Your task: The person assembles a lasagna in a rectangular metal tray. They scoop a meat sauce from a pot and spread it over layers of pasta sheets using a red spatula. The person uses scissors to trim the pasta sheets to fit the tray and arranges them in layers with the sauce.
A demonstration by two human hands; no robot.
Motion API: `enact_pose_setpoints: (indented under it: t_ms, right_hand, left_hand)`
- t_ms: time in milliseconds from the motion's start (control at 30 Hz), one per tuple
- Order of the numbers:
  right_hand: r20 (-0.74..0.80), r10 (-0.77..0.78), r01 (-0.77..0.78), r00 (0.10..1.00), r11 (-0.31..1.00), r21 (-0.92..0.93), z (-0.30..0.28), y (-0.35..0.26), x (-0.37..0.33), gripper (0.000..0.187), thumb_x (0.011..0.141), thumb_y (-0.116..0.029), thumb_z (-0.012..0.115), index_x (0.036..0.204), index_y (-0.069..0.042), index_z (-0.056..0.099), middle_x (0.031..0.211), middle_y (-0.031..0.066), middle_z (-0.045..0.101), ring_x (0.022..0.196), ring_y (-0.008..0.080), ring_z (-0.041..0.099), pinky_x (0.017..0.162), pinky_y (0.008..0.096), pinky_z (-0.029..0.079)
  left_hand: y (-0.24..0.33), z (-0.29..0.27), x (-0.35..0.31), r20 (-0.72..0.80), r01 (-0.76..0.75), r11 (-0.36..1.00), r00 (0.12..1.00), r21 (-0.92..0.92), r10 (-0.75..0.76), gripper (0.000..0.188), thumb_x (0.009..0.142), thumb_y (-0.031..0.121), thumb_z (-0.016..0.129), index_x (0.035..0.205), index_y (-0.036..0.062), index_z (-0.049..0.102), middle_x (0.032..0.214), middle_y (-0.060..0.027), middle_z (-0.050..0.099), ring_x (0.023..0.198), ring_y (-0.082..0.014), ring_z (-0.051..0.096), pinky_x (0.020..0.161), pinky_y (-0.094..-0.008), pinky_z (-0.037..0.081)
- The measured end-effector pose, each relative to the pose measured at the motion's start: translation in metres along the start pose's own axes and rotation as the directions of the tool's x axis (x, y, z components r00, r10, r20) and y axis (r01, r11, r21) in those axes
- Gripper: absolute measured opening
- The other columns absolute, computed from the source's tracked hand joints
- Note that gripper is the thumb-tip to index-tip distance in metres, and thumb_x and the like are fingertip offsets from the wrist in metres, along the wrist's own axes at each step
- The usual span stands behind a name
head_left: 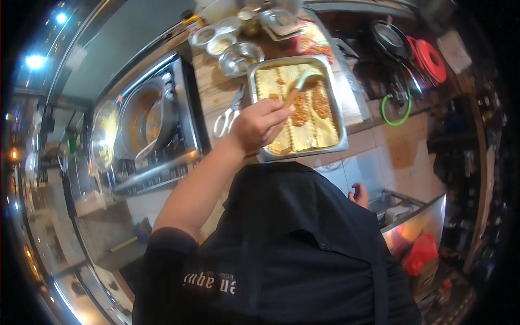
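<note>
My left hand (262,124) is closed round the wooden handle of a ladle (310,75) with a pale green head. The ladle's head rests over the far part of a rectangular metal baking pan (341,122). Ruffled yellow pasta sheets (319,138) lie side by side in that pan. Reddish-brown minced meat sauce (299,115) sits in patches on them, mostly on the middle and right strips. Low beside my body, at the right, my right hand (358,195) hangs partly hidden, its visible fingers loosely bent and apart, with nothing seen in it.
Scissors (225,122) with white handles lie left of the pan. A large pot (143,122) with sauce stands on the stove (187,103), beside a metal bowl (105,135). Glass bowls (241,58) crowd the counter's far end. A dark pan (391,40) and red lid (430,59) are at right.
</note>
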State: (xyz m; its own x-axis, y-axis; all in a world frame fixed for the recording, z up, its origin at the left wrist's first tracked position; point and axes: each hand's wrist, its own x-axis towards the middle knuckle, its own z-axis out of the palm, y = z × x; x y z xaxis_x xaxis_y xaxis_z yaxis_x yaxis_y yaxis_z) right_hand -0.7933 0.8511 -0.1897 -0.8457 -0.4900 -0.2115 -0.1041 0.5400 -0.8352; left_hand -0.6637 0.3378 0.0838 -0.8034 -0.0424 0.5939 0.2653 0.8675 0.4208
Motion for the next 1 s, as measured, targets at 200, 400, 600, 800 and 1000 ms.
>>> enact_pose_setpoints:
  t_ms: [200, 400, 600, 800, 1000]
  right_hand:
    - [0.094, -0.173, 0.156, 0.981, 0.974, 0.162, 0.032, 0.04, 0.022, 0.03, 0.097, 0.002, 0.071, 0.126, -0.004, 0.065, 0.092, 0.0012, 0.057, 0.081, 0.0125, 0.055, 0.071, 0.032, 0.046]
    - [0.275, -0.091, 0.064, 0.957, 0.992, 0.106, 0.101, 0.038, 0.042, 0.029, 0.1, -0.003, 0.071, 0.128, -0.004, 0.068, 0.092, 0.0031, 0.061, 0.084, 0.0156, 0.06, 0.074, 0.0343, 0.049]
    - [0.452, 0.138, -0.047, 0.881, 0.978, -0.205, 0.139, -0.051, 0.034, 0.029, 0.1, -0.005, 0.071, 0.129, -0.004, 0.068, 0.092, 0.0045, 0.063, 0.084, 0.0168, 0.061, 0.075, 0.035, 0.05]
    - [0.469, 0.229, -0.075, 0.853, 0.943, -0.325, 0.167, -0.097, 0.01, 0.029, 0.101, -0.007, 0.072, 0.13, -0.005, 0.069, 0.093, 0.0059, 0.064, 0.085, 0.0181, 0.063, 0.077, 0.0358, 0.051]
    - [0.451, 0.304, -0.114, 0.839, 0.909, -0.401, 0.177, -0.119, -0.022, 0.03, 0.102, -0.008, 0.072, 0.131, -0.006, 0.07, 0.094, 0.0072, 0.066, 0.086, 0.0193, 0.065, 0.078, 0.0366, 0.052]
  left_hand:
    - [-0.002, -0.012, -0.004, -0.188, 0.045, 0.996, 0.98, -0.076, -0.058, 0.031, 0.096, 0.006, 0.084, 0.127, 0.0068, 0.084, 0.118, -0.0184, 0.081, 0.102, -0.0357, 0.079, 0.087, -0.0442, 0.064]
    - [0.016, -0.107, -0.021, -0.581, 0.179, 0.97, 0.777, -0.166, -0.243, 0.023, 0.097, 0.011, 0.088, 0.119, 0.0049, 0.085, 0.102, -0.0146, 0.085, 0.085, -0.0286, 0.083, 0.075, -0.0356, 0.064]
    - [0.004, -0.254, -0.119, -0.73, 0.315, 0.935, 0.6, -0.162, -0.329, 0.022, 0.106, 0.004, 0.08, 0.127, -0.0053, 0.082, 0.104, -0.0131, 0.086, 0.087, -0.0171, 0.081, 0.075, -0.0282, 0.066]
    - [-0.041, -0.34, -0.239, -0.705, 0.633, 0.686, 0.297, -0.359, -0.644, 0.025, 0.109, 0.013, 0.08, 0.127, -0.0039, 0.082, 0.101, -0.0101, 0.083, 0.085, -0.0146, 0.078, 0.078, -0.028, 0.064]
    - [-0.088, -0.325, -0.336, -0.619, 0.821, 0.467, 0.186, -0.329, -0.763, 0.028, 0.106, 0.015, 0.085, 0.129, 0.0002, 0.082, 0.095, -0.0038, 0.08, 0.083, -0.0092, 0.072, 0.073, -0.0253, 0.057]
